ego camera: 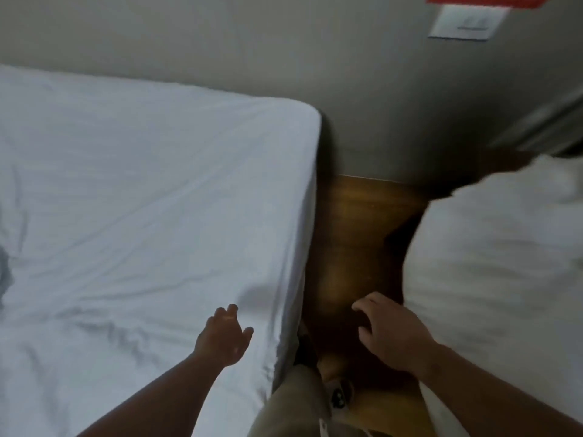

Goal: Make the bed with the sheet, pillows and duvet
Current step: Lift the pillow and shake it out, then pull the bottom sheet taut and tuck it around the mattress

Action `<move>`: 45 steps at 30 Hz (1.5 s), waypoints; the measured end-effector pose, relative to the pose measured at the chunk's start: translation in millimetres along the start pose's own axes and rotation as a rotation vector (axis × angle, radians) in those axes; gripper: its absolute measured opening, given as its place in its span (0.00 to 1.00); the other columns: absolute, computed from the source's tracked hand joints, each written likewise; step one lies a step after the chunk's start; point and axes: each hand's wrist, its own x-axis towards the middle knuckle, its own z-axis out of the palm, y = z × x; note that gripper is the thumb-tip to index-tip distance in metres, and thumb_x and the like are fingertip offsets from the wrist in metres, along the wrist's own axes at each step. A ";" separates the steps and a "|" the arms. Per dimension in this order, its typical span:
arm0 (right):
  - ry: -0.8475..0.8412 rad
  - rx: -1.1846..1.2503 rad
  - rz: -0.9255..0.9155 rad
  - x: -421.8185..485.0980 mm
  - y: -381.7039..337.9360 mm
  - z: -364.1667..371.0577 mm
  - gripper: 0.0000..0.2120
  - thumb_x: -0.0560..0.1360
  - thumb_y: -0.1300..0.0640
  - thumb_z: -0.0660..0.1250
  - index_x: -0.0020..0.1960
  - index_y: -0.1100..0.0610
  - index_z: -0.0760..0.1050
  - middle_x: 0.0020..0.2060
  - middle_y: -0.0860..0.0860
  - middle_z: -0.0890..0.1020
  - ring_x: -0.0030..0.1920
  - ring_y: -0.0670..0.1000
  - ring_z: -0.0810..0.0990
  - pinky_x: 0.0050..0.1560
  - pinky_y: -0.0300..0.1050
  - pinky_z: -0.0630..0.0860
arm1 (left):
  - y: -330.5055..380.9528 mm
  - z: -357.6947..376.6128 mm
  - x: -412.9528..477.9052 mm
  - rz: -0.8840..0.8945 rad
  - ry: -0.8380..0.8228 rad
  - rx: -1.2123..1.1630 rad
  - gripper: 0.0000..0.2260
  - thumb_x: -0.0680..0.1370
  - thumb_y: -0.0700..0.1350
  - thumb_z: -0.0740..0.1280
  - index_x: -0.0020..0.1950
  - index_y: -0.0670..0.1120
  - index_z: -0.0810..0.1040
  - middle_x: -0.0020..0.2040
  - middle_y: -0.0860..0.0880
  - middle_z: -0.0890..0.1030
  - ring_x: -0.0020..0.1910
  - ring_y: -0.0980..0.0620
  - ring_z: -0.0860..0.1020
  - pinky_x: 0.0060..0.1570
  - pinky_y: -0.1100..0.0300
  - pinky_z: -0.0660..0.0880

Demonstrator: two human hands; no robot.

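**A:** We're at the corner of the bed (310, 216). The plain white cotton sheet (142, 200) lies across the mattress, wrapped down over the rounded corner and the side. There are a few soft creases towards the near end.

**B:** And the hands?

**A:** The left hand (225, 334) is out over the sheet, just inside the bed's edge. Its fingers (232, 308) are loosely bent and a little apart, holding nothing. Whether it touches the cloth, I can't tell.

**B:** The right one?

**A:** The right hand (391, 332) hangs palm down over the brown wooden floor (356, 231), in the gap beside the bed. Fingers spread and lightly curled, nothing in them either.

**B:** What's that big white shape by its wrist?

**A:** A puffy white bundle of bedding (504, 263), right beside the forearm. It sits apart from the bed, with the strip of floor between. It's blurred, so pillow or duvet, I can't say.

**B:** Anything else?

**A:** A khaki trouser leg (293, 405) at the bed's side and the plain grey wall (220, 42) behind. There's a white rectangular wall plate (467, 23) up on it to the right.
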 end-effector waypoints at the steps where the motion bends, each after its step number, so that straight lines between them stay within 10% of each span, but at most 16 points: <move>1: -0.029 -0.014 0.000 24.2 -3.9 -3.9 0.22 0.79 0.47 0.63 0.72 0.45 0.68 0.67 0.42 0.70 0.64 0.45 0.73 0.63 0.41 0.72 | 0.0 0.5 9.3 -0.020 -0.010 -0.044 0.27 0.79 0.60 0.61 0.72 0.47 0.63 0.65 0.45 0.72 0.65 0.45 0.73 0.63 0.52 0.73; 10: -0.091 -0.196 -0.127 248.8 -39.9 -15.0 0.23 0.79 0.51 0.62 0.74 0.50 0.67 0.69 0.49 0.74 0.68 0.52 0.73 0.67 0.49 0.73 | 13.4 -24.7 125.3 -0.092 0.091 -0.207 0.32 0.79 0.60 0.63 0.77 0.48 0.57 0.70 0.48 0.66 0.68 0.46 0.68 0.61 0.51 0.74; 15: -0.077 -0.364 -0.530 366.3 -63.8 -6.1 0.26 0.77 0.55 0.67 0.74 0.50 0.68 0.71 0.49 0.72 0.71 0.52 0.70 0.69 0.51 0.69 | 25.1 -34.1 182.9 -0.093 0.305 -0.218 0.29 0.76 0.55 0.70 0.74 0.46 0.67 0.67 0.49 0.72 0.62 0.44 0.72 0.56 0.51 0.76; 25: -0.021 -0.396 -1.091 453.7 -71.5 -3.4 0.03 0.69 0.51 0.76 0.41 0.49 0.83 0.38 0.44 0.83 0.41 0.50 0.82 0.45 0.46 0.77 | 31.5 -29.4 213.7 -0.279 0.300 -0.463 0.03 0.75 0.45 0.70 0.48 0.52 0.81 0.48 0.55 0.83 0.48 0.48 0.81 0.43 0.58 0.74; 34: -0.474 -0.543 -1.066 461.7 -47.2 -36.7 0.14 0.80 0.44 0.59 0.51 0.48 0.81 0.47 0.47 0.84 0.49 0.51 0.80 0.56 0.49 0.74 | 80.8 -29.9 198.5 -0.272 0.147 -0.630 0.08 0.72 0.53 0.72 0.50 0.56 0.83 0.50 0.58 0.84 0.52 0.57 0.81 0.48 0.71 0.67; 41: -0.347 -0.286 -0.937 473.9 -26.8 -63.7 0.07 0.75 0.48 0.70 0.47 0.50 0.84 0.42 0.47 0.85 0.45 0.51 0.82 0.53 0.46 0.78 | 73.2 -68.9 246.5 0.006 -0.063 -0.376 0.17 0.71 0.58 0.59 0.46 0.51 0.84 0.51 0.54 0.85 0.54 0.55 0.82 0.56 0.64 0.74; 45: 0.063 -0.093 -0.524 542.6 -7.1 -124.8 0.14 0.77 0.53 0.70 0.61 0.56 0.80 0.58 0.53 0.82 0.61 0.55 0.79 0.63 0.46 0.72 | 96.1 -176.2 329.7 0.147 0.298 -0.376 0.13 0.75 0.54 0.62 0.47 0.50 0.83 0.43 0.50 0.85 0.43 0.48 0.84 0.45 0.60 0.77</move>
